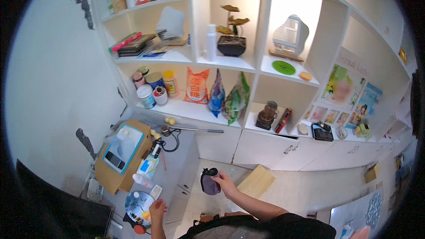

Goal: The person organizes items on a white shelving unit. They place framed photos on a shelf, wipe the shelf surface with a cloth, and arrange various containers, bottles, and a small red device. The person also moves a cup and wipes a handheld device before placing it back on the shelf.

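White shelving (230, 64) filled the wall ahead of me, its cubbies packed with jars, bags and a potted ornament, though the fisheye bent everything near the rim and blacked out the corners. Below it ran a grey counter (177, 159) carrying a cardboard box (121, 155) and small clutter I couldn't sort out. My right hand (228, 185) was raised in front of the low cabinets, fingers curled shut around a small purple pouch (209, 182) with a dark top; its lower part hung free, and whatever was inside stayed hidden. My left hand (157, 207) hovered low over a round patterned plate (138, 203) at the counter's edge, fingers loosely spread, holding nothing I could see, though the forearm was cut off by the frame. A pale wooden board (256, 180) lay beside my right wrist.
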`<state>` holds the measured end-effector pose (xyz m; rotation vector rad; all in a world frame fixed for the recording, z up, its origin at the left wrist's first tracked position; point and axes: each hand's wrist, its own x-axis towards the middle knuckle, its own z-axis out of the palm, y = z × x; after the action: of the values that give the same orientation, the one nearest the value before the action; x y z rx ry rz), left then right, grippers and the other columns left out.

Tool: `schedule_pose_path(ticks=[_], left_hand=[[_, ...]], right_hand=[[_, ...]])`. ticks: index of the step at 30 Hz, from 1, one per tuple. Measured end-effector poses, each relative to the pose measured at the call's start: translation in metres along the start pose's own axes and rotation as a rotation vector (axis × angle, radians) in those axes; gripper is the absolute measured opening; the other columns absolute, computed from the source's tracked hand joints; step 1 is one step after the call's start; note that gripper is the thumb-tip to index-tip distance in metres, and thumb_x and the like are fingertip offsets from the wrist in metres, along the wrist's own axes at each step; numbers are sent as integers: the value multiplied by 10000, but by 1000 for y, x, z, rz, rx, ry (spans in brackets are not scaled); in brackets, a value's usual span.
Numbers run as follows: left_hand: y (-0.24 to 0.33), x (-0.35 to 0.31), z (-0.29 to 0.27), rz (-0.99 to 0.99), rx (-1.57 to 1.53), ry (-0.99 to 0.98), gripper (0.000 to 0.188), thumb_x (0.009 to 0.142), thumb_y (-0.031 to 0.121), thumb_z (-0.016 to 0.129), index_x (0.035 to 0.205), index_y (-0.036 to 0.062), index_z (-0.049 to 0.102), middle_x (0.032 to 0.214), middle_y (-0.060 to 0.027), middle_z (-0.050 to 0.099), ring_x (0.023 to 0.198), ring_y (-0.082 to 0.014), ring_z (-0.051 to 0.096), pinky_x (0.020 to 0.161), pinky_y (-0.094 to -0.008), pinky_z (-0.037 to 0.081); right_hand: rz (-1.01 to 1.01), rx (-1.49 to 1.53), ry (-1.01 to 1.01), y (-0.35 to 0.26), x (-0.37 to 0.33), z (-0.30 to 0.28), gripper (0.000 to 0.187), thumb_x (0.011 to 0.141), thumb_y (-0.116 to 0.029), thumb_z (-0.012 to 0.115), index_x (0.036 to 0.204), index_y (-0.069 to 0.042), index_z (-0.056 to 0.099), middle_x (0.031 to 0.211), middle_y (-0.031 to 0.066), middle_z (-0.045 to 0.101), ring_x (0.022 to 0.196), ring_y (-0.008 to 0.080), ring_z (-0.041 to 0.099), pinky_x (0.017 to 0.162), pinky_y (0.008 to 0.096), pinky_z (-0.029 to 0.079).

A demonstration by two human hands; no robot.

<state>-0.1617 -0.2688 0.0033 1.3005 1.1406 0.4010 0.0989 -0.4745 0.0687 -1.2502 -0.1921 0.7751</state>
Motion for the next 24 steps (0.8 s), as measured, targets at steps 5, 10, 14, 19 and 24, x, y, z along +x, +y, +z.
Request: schedule_pose_path(ticks=[5,10,14,19,24], left_hand=[[32,-15,79,121,85,-228,286,792,130,656,1038,0,590,848,-59,624,662,-137,599,526,-247,467],[52,-34,175,238,175,-511,330,804,166,654,1074,-7,577,929,-75,629,736,-128,599,602,-251,480],[70,-43,261,374,360,-618,404,791,201,677,1125,8,558,1029,-89,620,756,-138,603,645,-265,493],[90,-35,354,494,388,-704,567,725,256,735,1177,-3,511,1123,-133,571,778,-170,609,685,-283,495],[101,15,443,651,512,-642,805,652,367,767,1229,-74,418,1187,-239,494,1062,-305,517,897,-388,425]], right_hand=[[-16,12,184,-6,-28,-78,192,833,-198,604,945,-44,573,836,19,579,750,118,528,672,276,433],[-83,216,429,-27,-73,-153,203,840,-216,596,942,-42,578,840,27,581,773,117,522,696,257,417],[-168,290,537,-34,-96,-215,205,849,-204,582,953,-28,580,855,30,585,793,128,531,722,256,418],[-228,391,648,-51,-111,-248,211,858,-183,555,1004,-30,557,907,45,590,827,148,545,747,280,433],[-280,393,737,-61,-102,-264,230,851,-187,559,1019,-30,550,903,42,587,839,152,552,762,284,437]])
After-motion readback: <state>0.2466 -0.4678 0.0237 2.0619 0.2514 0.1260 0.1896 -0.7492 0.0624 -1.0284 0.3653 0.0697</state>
